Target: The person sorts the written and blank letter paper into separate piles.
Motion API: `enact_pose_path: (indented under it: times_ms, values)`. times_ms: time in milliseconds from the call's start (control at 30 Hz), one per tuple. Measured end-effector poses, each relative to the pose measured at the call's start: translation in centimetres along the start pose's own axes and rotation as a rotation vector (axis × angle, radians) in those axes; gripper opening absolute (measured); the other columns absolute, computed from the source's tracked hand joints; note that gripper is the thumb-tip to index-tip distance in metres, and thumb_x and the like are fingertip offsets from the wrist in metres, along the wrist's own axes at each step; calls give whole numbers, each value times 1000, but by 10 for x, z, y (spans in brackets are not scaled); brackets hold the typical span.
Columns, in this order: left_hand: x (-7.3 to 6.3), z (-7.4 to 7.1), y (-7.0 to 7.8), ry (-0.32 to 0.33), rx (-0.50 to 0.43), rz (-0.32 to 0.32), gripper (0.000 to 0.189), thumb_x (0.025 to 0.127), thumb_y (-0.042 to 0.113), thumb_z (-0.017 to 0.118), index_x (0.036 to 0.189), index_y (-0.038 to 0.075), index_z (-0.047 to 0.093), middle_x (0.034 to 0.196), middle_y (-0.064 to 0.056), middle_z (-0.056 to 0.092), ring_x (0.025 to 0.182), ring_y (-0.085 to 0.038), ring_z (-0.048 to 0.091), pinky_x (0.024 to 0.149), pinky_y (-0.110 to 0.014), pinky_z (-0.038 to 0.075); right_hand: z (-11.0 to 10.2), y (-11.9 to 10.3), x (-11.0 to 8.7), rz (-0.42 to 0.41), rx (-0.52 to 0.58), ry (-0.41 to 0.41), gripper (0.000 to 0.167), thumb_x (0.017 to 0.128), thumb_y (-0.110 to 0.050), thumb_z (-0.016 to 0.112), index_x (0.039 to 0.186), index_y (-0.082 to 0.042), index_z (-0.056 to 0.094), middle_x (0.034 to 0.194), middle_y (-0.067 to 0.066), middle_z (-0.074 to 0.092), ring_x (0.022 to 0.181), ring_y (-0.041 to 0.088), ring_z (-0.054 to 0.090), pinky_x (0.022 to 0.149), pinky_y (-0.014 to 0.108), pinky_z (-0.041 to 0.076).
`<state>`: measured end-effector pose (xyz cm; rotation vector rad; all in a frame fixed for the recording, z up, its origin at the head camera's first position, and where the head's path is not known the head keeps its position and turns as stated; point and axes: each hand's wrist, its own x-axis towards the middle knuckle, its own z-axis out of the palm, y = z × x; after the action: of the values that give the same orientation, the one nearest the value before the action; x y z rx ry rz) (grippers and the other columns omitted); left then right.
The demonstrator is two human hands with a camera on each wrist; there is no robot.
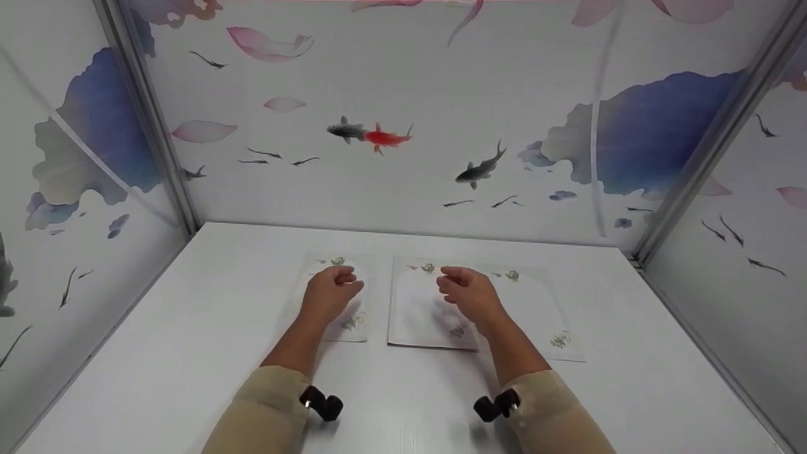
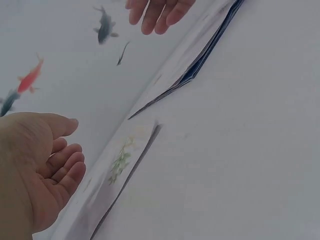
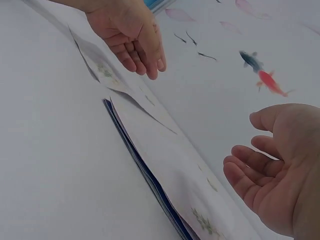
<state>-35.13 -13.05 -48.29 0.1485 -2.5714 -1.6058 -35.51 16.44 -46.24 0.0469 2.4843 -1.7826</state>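
Note:
Both hands hover over pale, flower-printed papers on the white table, holding nothing. My left hand (image 1: 331, 291) is above the left paper (image 1: 348, 333), its fingers loosely curved and its thumb apart from them. My right hand (image 1: 468, 293) hangs over the seam between the middle paper (image 1: 416, 315) and the right paper (image 1: 536, 315), fingers bent loosely. Seen from the right wrist, the near edge of a paper stack (image 3: 150, 175) shows dark blue layers beneath a pale top. A separate thin paper (image 3: 102, 67) has a raised, wavy edge there.
The white table (image 1: 208, 302) is enclosed by panels printed with fish, petals and blue leaves, including the back panel (image 1: 403, 189). Grey metal posts (image 1: 151, 120) stand at its back corners. Small black devices (image 1: 321, 403) sit at both sleeve cuffs.

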Motion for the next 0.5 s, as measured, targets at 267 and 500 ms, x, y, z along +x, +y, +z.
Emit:
enact_pose_path:
  times_ms: [267,500]
  values:
    - [0,38,20,-56,-29,-9,47,99,31,77,142,16,67,130,-1,74,126,-22,68,109,-40,58,-39,23,1,-36,-54,-1,52,106,-36,69,152,-13,59,145,10,68,133,29,68,115,44,55]
    - [-2,54,28,-101,-40,20,48,100,30,77,143,15,66,134,-1,73,129,-22,67,111,-41,56,-61,35,0,-14,-167,30,56,105,-41,69,154,-17,58,149,9,65,139,30,62,119,49,51]
